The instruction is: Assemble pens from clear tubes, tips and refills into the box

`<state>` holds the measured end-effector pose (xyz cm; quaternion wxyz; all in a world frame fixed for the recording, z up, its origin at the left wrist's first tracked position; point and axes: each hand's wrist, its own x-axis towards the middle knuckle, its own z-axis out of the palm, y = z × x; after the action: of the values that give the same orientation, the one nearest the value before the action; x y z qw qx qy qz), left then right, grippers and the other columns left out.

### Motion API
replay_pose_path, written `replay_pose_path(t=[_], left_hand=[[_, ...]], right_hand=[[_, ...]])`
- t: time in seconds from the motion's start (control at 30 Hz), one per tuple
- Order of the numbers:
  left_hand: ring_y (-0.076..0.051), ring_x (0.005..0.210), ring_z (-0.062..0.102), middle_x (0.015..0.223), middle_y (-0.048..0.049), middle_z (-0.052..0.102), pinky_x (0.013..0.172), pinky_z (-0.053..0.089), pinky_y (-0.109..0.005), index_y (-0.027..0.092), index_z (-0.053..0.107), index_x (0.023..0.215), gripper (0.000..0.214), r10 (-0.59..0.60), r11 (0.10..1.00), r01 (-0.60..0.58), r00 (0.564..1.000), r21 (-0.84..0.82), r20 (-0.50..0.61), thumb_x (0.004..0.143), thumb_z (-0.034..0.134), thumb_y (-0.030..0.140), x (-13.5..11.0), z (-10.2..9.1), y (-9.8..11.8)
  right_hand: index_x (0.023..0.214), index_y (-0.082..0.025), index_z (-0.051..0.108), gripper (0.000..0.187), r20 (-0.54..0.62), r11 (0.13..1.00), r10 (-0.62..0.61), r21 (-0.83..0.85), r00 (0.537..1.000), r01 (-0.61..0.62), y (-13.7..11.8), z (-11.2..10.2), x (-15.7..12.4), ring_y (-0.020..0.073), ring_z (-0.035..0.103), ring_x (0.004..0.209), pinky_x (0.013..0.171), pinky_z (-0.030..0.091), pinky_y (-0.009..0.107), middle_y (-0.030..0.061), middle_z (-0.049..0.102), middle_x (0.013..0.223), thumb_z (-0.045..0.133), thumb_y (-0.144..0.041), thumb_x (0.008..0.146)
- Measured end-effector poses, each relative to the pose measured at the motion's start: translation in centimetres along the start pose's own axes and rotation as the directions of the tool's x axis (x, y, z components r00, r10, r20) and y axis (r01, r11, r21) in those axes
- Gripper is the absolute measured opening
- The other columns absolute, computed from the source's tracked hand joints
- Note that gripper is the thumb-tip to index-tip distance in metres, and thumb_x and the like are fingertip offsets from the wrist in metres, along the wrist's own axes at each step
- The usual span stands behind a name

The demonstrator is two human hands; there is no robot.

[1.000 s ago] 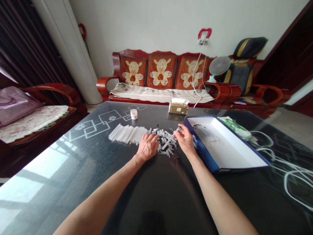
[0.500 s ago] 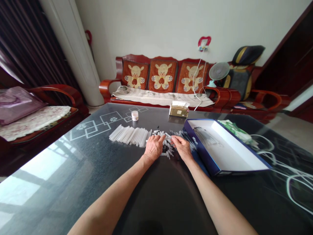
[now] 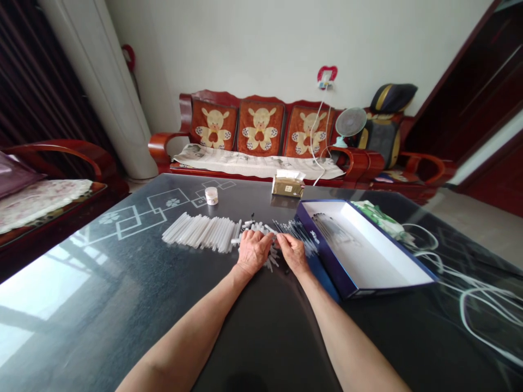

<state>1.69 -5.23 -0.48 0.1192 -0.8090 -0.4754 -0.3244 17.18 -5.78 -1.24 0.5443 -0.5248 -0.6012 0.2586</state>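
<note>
My left hand [image 3: 252,250] rests palm down on a heap of small clear and black pen parts [image 3: 261,228], its fingers curled onto the pieces. Close beside it, my right hand [image 3: 292,251] pinches something thin at its fingertips; I cannot make out what. A row of translucent white tubes [image 3: 200,231] lies to the left of the heap. A bundle of thin refills [image 3: 292,230] lies between the heap and an open blue box [image 3: 392,275] with a white inside, which holds several refills.
The dark glass table [image 3: 122,283] also carries a small round white jar [image 3: 211,195], a tissue box [image 3: 287,185] and a green-and-white packet [image 3: 378,215] behind the blue box. A red wooden sofa [image 3: 261,136] and a small fan [image 3: 350,122] stand beyond.
My right hand came down from holding a tube over the heap and moved in beside my left hand. The two hands now nearly touch on the heap.
</note>
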Motion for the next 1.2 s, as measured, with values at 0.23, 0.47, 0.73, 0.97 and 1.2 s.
replay_pose_path(t=[0.23,0.47,0.73,0.97,1.2], left_hand=[[-0.021,0.077,0.053,0.077,-0.0047,0.063,0.076,0.033,-0.036,0.028,0.067,0.107,0.031,0.011,1.0,-0.011,0.999,0.01,-0.033,0.094,0.043,0.041,0.1,0.0,-0.2],[-0.02,0.076,0.052,0.076,-0.0039,0.063,0.076,0.032,-0.035,0.024,0.067,0.098,0.028,0.035,0.999,-0.032,0.997,0.036,-0.075,0.094,0.044,0.039,0.1,0.0,-0.6],[-0.019,0.074,0.05,0.074,-0.0031,0.061,0.076,0.033,-0.034,0.025,0.068,0.097,0.028,0.023,1.0,-0.021,0.995,0.024,-0.102,0.095,0.043,0.038,0.2,-0.1,-0.7],[-0.019,0.074,0.051,0.074,-0.0035,0.061,0.077,0.033,-0.035,0.024,0.068,0.097,0.029,-0.007,0.999,0.011,0.996,0.035,-0.094,0.096,0.042,0.038,0.0,0.0,-0.9],[-0.019,0.076,0.052,0.076,-0.0045,0.061,0.078,0.032,-0.035,0.025,0.068,0.099,0.03,-0.015,0.999,0.017,0.998,0.037,-0.054,0.096,0.041,0.038,0.0,-0.2,-0.8]], right_hand=[[0.086,-0.019,0.07,0.029,-0.029,1.0,-0.029,-0.012,0.999,0.029,-0.4,0.1,-0.1,0.0198,0.069,0.067,0.063,0.054,0.027,0.0059,0.073,0.075,0.059,-0.046,0.081],[0.084,-0.019,0.069,0.028,0.002,1.0,-0.005,-0.009,1.0,0.005,-0.2,0.2,0.3,0.0184,0.067,0.066,0.063,0.053,0.026,0.0039,0.071,0.07,0.061,-0.045,0.08],[0.088,-0.021,0.069,0.025,0.074,0.977,0.07,0.197,0.995,-0.083,0.0,0.6,0.5,0.0185,0.068,0.071,0.071,0.055,0.029,0.0028,0.071,0.079,0.065,-0.043,0.077],[0.095,-0.021,0.066,0.022,0.075,0.983,-0.052,0.178,0.996,0.038,0.0,1.0,0.5,0.0174,0.065,0.088,0.081,0.054,0.03,0.0048,0.069,0.099,0.062,-0.034,0.078],[0.09,-0.021,0.069,0.021,-0.016,0.954,-0.272,-0.132,0.962,0.268,-1.3,0.6,0.2,0.0182,0.063,0.084,0.072,0.053,0.029,0.0083,0.067,0.091,0.053,-0.033,0.087]])
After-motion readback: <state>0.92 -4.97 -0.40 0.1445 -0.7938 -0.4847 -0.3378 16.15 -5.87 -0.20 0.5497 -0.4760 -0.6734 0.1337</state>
